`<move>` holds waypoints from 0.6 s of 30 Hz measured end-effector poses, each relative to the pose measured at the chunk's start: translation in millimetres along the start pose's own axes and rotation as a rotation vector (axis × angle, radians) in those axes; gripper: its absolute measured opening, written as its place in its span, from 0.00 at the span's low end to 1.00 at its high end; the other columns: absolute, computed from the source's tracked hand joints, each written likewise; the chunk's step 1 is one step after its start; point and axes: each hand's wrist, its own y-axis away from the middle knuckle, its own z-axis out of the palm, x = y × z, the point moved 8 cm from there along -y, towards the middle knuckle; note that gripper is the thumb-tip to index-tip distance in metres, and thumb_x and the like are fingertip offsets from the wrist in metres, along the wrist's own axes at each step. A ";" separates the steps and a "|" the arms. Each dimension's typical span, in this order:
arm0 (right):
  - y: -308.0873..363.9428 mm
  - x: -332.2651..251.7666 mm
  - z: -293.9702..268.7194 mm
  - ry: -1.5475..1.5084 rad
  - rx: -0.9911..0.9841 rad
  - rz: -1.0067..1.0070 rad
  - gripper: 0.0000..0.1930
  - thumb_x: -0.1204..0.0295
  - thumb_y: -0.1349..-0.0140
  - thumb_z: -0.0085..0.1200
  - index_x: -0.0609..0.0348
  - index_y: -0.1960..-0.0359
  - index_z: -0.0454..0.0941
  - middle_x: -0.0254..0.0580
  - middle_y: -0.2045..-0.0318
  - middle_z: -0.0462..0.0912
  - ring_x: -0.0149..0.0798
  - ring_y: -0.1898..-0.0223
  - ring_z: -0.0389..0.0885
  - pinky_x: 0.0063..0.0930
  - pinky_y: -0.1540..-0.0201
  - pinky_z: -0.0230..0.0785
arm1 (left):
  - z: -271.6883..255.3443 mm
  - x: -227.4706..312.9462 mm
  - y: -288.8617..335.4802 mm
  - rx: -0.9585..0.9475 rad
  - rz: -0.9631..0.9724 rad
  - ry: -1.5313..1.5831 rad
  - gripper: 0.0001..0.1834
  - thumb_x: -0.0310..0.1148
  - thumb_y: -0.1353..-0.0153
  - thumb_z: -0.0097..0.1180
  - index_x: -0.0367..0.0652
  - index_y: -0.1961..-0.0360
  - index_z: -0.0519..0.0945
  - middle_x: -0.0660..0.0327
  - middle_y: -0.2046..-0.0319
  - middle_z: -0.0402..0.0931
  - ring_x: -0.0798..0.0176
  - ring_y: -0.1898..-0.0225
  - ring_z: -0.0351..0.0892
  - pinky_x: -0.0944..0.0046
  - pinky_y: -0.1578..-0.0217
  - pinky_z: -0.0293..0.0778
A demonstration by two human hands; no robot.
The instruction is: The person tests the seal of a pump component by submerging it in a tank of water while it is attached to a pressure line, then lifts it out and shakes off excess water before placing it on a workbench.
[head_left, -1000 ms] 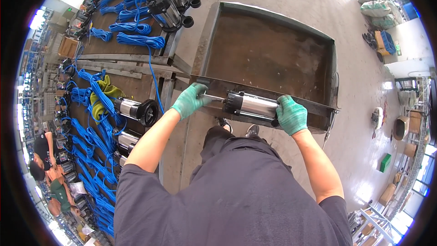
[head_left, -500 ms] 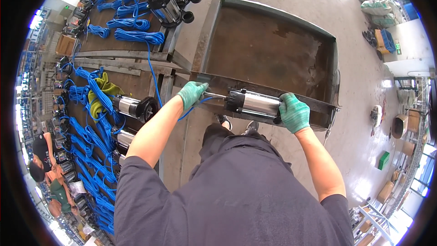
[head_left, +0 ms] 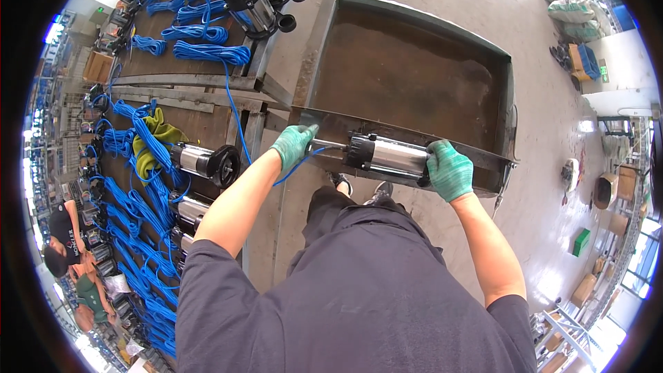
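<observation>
Pump (head_left: 387,157), a steel cylinder with black ends, lies crosswise on the near rim of the rusty tray (head_left: 414,69). Right hand (head_left: 449,170) in a green glove is closed around its right end, while the gloved left hand (head_left: 295,145) grips the blue cable (head_left: 235,107) at its left end. More pumps (head_left: 204,164) lie at the left.

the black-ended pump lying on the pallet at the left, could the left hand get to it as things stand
Probably yes, once freed: the left hand grips the blue cable at the silver pump, and open floor separates it from the black-ended pump.
</observation>
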 end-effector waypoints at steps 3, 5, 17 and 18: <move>-0.3 0.0 0.1 -0.010 0.003 -0.004 0.07 0.69 0.36 0.59 0.50 0.57 0.82 0.43 0.60 0.84 0.54 0.65 0.87 0.45 0.62 0.80 | -3.1 30.7 30.0 0.148 0.593 -0.477 0.18 0.40 0.28 0.66 0.40 0.43 0.84 0.52 0.58 0.86 0.61 0.57 0.84 0.59 0.52 0.80; -1.3 -0.7 0.0 -0.018 0.011 -0.014 0.07 0.69 0.36 0.59 0.50 0.57 0.82 0.43 0.60 0.84 0.54 0.64 0.87 0.45 0.62 0.80 | -11.0 29.9 38.0 0.104 0.790 -0.624 0.19 0.38 0.29 0.67 0.39 0.42 0.83 0.55 0.56 0.85 0.64 0.55 0.82 0.62 0.51 0.79; -0.1 1.5 -0.3 -0.011 0.013 -0.004 0.07 0.70 0.36 0.60 0.50 0.57 0.82 0.43 0.60 0.85 0.54 0.65 0.87 0.46 0.62 0.80 | -1.8 9.4 13.2 0.017 0.195 -0.036 0.19 0.47 0.23 0.60 0.40 0.52 0.86 0.67 0.71 0.78 0.74 0.71 0.73 0.69 0.69 0.69; -1.1 -2.0 -1.2 -0.009 0.015 -0.011 0.07 0.70 0.36 0.59 0.50 0.57 0.82 0.43 0.60 0.85 0.54 0.65 0.87 0.46 0.62 0.80 | -3.3 17.2 26.8 0.032 0.381 -0.043 0.18 0.46 0.24 0.61 0.41 0.48 0.86 0.65 0.65 0.81 0.71 0.66 0.78 0.68 0.65 0.74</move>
